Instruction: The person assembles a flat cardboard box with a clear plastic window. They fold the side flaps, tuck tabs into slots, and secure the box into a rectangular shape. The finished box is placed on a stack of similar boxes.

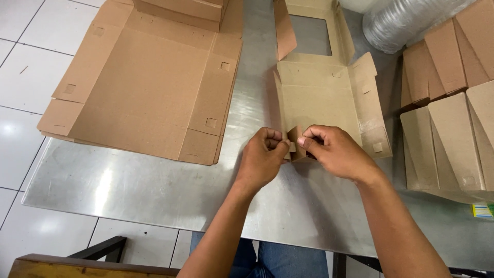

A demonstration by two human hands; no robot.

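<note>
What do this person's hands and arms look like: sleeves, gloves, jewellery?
Both forearms are bare to the frame's lower edge, with no sleeve in view. The left hand and right hand have no gloves, and no rings, watch or bracelet show. Fingernails are short. Blue jeans show below the table.

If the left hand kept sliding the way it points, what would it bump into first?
The left hand points right, across the folded flap that both hands pinch. Going on, it would likely meet the right hand almost at once, since only the flap lies between them.
</note>
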